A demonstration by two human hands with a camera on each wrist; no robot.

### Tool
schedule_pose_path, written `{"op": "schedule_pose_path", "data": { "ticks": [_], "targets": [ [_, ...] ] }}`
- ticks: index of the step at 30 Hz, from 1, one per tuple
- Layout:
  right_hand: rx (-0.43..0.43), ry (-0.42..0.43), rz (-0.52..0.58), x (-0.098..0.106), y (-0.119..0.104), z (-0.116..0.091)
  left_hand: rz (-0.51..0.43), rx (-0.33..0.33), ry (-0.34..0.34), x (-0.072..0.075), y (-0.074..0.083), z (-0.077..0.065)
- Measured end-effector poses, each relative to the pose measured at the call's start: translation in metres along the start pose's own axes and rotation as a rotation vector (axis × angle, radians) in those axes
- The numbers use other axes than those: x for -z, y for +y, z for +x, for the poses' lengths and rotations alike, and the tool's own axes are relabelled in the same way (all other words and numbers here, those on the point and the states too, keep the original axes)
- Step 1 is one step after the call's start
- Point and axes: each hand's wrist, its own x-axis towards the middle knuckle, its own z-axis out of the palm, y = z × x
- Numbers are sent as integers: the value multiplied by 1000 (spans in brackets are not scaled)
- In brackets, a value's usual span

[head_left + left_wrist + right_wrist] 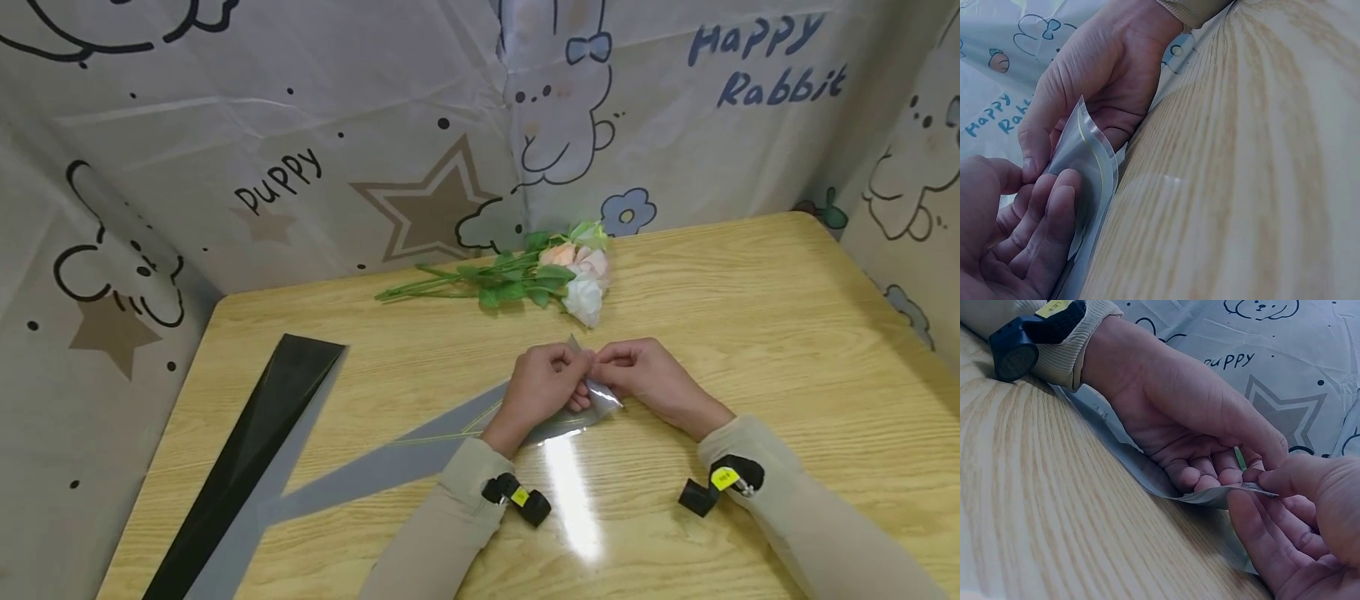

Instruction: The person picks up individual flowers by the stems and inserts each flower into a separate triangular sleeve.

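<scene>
A grey translucent plastic flower-wrapping sleeve point(420, 458) with thin gold lines lies slantwise on the table, its wide end lifted between both hands. My left hand point(543, 379) pinches the upper edge of that end between thumb and fingers. Right beside it, my right hand point(652, 383) grips the same edge with thumb and fingertips, the two hands nearly meeting. In the left wrist view, a clear pointed corner of the sleeve point(1094, 144) stands up past the fingers. The right wrist view shows the sleeve's thin edge point(1210, 497) running between the fingertips.
Artificial roses point(585, 275) with green stems lie at the back of the wooden table point(750, 308). At left, a black wrapping sleeve point(247, 442) lies over a grey one. A printed cloth point(315, 83) hangs behind and at the sides.
</scene>
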Motion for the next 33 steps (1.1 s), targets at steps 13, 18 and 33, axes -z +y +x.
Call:
{"op": "schedule_pose_path", "data": {
  "ticks": [13, 18, 33],
  "targets": [
    [10, -5, 3, -1, -2, -1, 3, -8, -12, 1, -1, 0],
    [4, -5, 5, -1, -2, 0, 12, -13, -12, 2, 0, 0],
    [38, -6, 10, -1, -1, -1, 26, -20, -15, 3, 2, 0]
  ]
}}
